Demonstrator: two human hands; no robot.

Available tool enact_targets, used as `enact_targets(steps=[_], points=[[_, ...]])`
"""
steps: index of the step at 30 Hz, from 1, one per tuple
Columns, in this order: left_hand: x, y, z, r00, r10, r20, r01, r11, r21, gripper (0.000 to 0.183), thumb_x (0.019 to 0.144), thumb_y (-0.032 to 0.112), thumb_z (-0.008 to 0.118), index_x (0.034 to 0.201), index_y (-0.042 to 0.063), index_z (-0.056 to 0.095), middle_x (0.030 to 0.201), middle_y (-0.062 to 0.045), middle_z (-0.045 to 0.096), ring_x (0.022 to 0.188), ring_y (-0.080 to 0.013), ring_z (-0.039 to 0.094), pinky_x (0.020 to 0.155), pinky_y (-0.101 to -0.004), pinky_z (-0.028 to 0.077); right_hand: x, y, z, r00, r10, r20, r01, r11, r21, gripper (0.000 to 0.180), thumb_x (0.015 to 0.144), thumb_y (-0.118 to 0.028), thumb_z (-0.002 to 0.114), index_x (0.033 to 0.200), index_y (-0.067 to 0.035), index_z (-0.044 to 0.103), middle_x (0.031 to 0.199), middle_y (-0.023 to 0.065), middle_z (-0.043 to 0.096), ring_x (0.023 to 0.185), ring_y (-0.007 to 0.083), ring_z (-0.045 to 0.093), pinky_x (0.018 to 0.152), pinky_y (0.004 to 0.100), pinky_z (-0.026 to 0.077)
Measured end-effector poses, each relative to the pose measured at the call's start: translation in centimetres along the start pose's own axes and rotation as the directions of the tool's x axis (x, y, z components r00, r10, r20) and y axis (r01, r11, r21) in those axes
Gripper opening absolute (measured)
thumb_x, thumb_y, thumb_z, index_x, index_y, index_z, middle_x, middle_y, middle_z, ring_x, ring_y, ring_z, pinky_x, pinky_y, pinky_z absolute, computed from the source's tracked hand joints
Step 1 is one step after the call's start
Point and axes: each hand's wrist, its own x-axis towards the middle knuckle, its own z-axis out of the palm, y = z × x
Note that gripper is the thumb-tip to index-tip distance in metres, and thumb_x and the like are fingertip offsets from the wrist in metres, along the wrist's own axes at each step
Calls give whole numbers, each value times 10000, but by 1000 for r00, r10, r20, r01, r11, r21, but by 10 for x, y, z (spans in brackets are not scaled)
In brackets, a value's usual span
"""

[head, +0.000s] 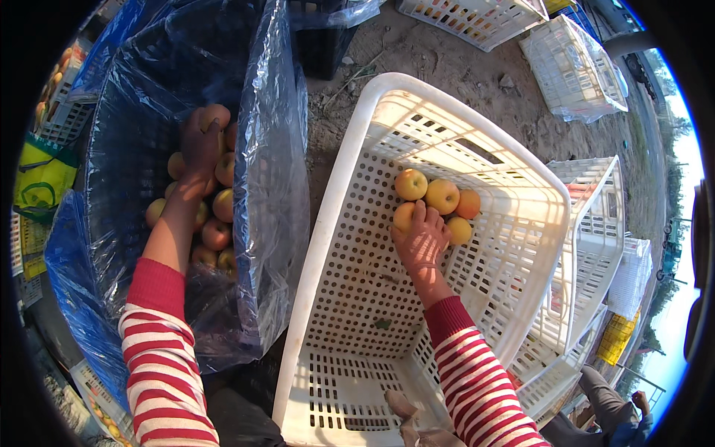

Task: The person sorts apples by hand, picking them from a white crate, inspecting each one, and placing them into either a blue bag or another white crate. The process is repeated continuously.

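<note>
On the left, my left hand (pixel 200 142) reaches into a crate lined with a clear plastic bag (pixel 268 223) and grips an apple (pixel 215 116). Several yellow-red apples (pixel 217 233) lie under and beside it in the lined crate. My right hand (pixel 425 237) is inside a large white plastic crate (pixel 335 223), its fingers round a yellow apple (pixel 403 217). Against that hand lie several more apples (pixel 442 196), near the crate's far right wall. A small green leaf (pixel 383 323) rests on the perforated floor of the white crate.
White crates (pixel 597 223) stand to the right, and more (pixel 575 70) stand on the dirt ground beyond. A yellow-green bag (pixel 44 176) and a crate of fruit (pixel 67 112) are at the far left. Another person (pixel 609 408) is at the lower right.
</note>
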Motion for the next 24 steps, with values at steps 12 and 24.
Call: enact_targets(steps=[12,24], points=[[-141,259,-157,923,364,124,-308,893,-328,319,997,49,629,1315,27,620,1417,-128,565,1256,-222,575,1024,-320,477,-63,-49,-130,722,-286,630,-648,-598,472,734,1036,-646,430,1301,14,608,1047,186,709,770,238,649,725,360,510],[-216,300,-173,557,543,629,-311,838,-448,946,783,362,897,1527,25,419,1408,-183,520,1262,-382,553,1114,-459,456,-132,-123,-235,745,-185,641,-667,-176,724,674,1137,-522,276,1379,35,566,1260,180,680,1117,262,708,926,390,599]])
